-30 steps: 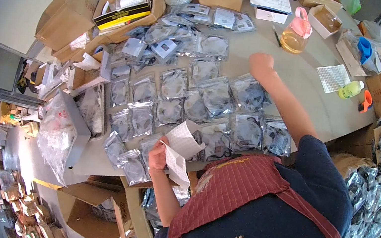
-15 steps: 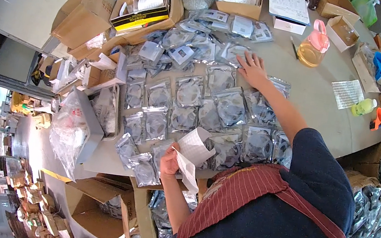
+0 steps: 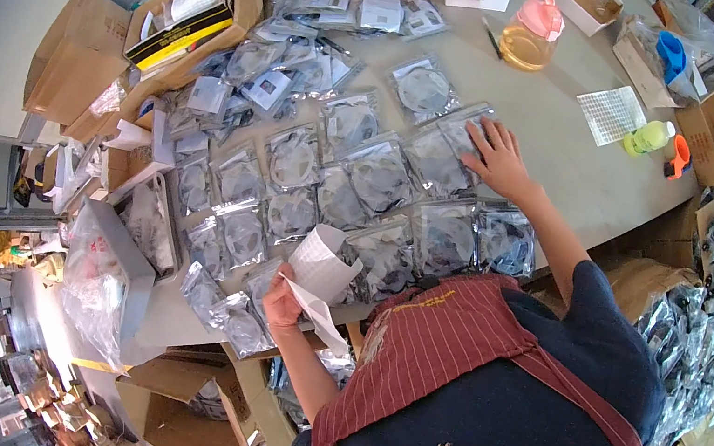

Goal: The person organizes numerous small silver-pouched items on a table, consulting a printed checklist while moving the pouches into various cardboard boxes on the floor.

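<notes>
A: And here you are over the table (image 3: 550, 114), neat rows of zip bags (image 3: 293, 156) before you, ring-shaped contents showing through the clear plastic!

B: Your right hand (image 3: 501, 164) is out at the far right of the layout, fingers spread, palm down, fingertips over the bag (image 3: 434, 155) at that end. Touching it, by the look of things, though how hard you press I cannot tell.

A: Nothing pinched there, then. What about your left hand (image 3: 281, 297)?

B: That one has a proper grip: thumb and fingers pinching the gridded white sheet (image 3: 320, 262) at its near left edge. The sheet curls up above the nearest bags, and its loose end hangs toward your apron (image 3: 443, 327).

A: So which step is this? I'd call it setting the bags in order, the right hand doing the placing while the left keeps the sheet ready.

B: Agreed, as a judgement. Squaring that bag calls for flat fingers and a light slide; the slick plastic could ride over its neighbour.

A: And one lone bag (image 3: 423, 89) lies just beyond the rows, to the right of the jumbled heap (image 3: 271, 86). Reaching it calls for lifting your fingers clear first.
</notes>
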The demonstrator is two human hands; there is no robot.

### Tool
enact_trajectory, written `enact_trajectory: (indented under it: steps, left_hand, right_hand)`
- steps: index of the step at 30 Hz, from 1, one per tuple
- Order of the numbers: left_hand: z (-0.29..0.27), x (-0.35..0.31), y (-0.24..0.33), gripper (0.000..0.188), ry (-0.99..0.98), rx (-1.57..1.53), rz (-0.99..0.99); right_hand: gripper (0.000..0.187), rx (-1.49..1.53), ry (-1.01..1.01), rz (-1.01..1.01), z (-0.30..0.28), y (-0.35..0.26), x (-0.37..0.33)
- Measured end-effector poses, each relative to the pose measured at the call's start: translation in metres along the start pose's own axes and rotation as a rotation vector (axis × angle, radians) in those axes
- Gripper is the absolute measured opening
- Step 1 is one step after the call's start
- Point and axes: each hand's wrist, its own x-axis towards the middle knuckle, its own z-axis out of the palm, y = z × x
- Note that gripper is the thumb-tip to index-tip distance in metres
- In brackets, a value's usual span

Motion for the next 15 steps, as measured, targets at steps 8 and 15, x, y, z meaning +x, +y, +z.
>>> enact_trajectory:
  steps: [8,15]
  left_hand:
    - [-0.007,0.002,0.003,0.028,-0.104,0.008,-0.016]
    - [-0.002,0.000,0.002,0.030,-0.088,0.000,-0.022]
  right_hand:
    - [0.048,0.000,0.032,0.167,-0.022,0.012,0.037]
    - [0.057,0.302,0.153,0.196,0.018,0.034,0.215]
